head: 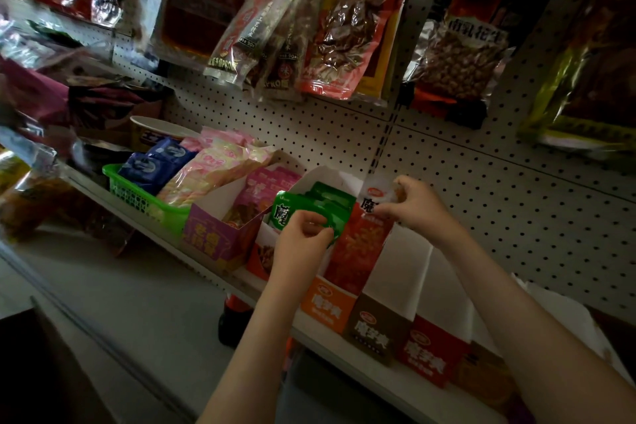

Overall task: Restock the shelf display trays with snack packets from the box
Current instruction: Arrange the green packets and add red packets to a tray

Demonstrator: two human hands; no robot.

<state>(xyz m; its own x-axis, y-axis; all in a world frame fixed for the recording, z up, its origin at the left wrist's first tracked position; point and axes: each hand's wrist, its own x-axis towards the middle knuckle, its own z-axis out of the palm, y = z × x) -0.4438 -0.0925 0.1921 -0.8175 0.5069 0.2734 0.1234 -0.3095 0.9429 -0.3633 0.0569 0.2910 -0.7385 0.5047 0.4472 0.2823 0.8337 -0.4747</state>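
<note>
Head view: left hand (302,237) fingers (321,234) pinch a glossy green packet (283,214), right hand (418,205) pinches a crinkly orange packet (358,246).

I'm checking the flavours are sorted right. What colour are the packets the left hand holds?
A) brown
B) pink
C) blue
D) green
D: the left hand grips green packets, while the right hand pinches the top of an orange packet.
</note>
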